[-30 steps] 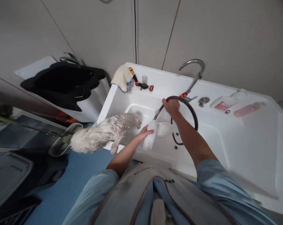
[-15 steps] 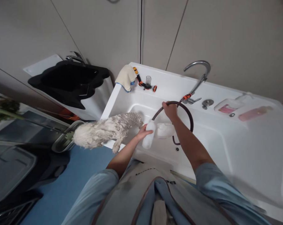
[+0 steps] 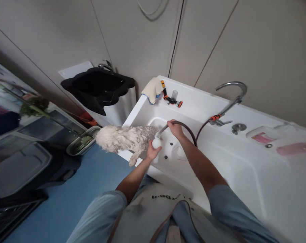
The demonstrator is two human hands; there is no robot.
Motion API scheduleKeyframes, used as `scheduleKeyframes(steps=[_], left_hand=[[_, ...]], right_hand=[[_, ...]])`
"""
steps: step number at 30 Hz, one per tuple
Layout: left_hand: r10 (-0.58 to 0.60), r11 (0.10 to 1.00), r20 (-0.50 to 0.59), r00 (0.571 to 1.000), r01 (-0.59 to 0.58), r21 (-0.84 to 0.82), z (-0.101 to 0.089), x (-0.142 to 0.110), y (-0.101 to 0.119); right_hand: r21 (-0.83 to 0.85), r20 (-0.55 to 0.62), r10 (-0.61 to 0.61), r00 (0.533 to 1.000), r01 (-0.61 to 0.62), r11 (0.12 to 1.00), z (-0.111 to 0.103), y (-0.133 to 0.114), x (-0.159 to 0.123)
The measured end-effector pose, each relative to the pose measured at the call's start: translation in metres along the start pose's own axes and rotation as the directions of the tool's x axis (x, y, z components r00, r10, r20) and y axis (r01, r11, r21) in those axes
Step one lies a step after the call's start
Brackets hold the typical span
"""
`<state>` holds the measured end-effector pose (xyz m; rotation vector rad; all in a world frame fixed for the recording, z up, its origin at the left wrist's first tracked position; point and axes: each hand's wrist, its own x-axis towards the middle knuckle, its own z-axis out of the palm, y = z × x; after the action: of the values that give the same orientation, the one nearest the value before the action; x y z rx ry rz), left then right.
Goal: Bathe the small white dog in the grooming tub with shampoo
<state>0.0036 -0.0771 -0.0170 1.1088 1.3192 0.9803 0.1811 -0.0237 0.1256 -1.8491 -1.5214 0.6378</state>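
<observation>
My left hand (image 3: 153,151) is wrapped round a white plastic bottle (image 3: 156,143), held over the tub beside the dog. In my right hand (image 3: 175,128) is a dark hose (image 3: 187,127), gripped near its end. The hose end meets the bottle's mouth; whether water is flowing I cannot tell. A wet, pale curly-coated dog (image 3: 127,139) stands at the left end of the tub, head and one front paw over the rim. Under my right forearm a translucent white jug (image 3: 177,152) lies on the tub floor, partly hidden.
The white tub (image 3: 244,168) has a chrome faucet (image 3: 234,98) at its back edge. A spray nozzle (image 3: 173,100) and a beige towel (image 3: 152,89) rest at the left corner. Pink-labelled bottles (image 3: 264,135) lie on the right ledge. A black basin (image 3: 99,87) stands left.
My hands have brought the bottle and hose end together, and the bottle has tipped so its mouth faces away. The view has shifted left. The dog still leans over the rim.
</observation>
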Motion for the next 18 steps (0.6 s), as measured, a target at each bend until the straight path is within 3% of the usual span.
scheduleKeyframes(steps=[1,2,5,9,13,18], left_hand=[[-0.028,0.999,-0.042,0.999,0.027,-0.018,-0.001,0.001,-0.002],[-0.044,0.999,-0.074,0.996,0.042,-0.028,-0.001,0.003,-0.004],[-0.021,1.000,-0.161,0.987,0.020,-0.007,0.002,0.006,-0.006],[-0.051,0.999,-0.278,0.959,0.048,-0.019,0.013,0.011,-0.007],[-0.112,0.994,-0.296,0.949,0.103,-0.043,0.020,0.017,-0.013],[-0.186,0.976,-0.214,0.959,0.205,0.071,0.015,0.022,-0.016]], right_hand=[[0.013,-0.037,0.007,0.999,-0.007,1.000,0.011,-0.001,0.003],[0.028,-0.002,-0.002,1.000,0.002,1.000,0.021,-0.002,0.007],[0.063,0.206,-0.020,0.978,0.007,0.998,0.050,0.001,0.014],[0.105,0.073,0.059,0.996,-0.066,0.992,0.077,0.014,0.021],[0.119,0.260,-0.008,0.966,-0.024,0.993,0.097,0.028,0.021],[0.183,0.095,0.109,0.989,-0.125,0.975,0.107,0.045,0.020]])
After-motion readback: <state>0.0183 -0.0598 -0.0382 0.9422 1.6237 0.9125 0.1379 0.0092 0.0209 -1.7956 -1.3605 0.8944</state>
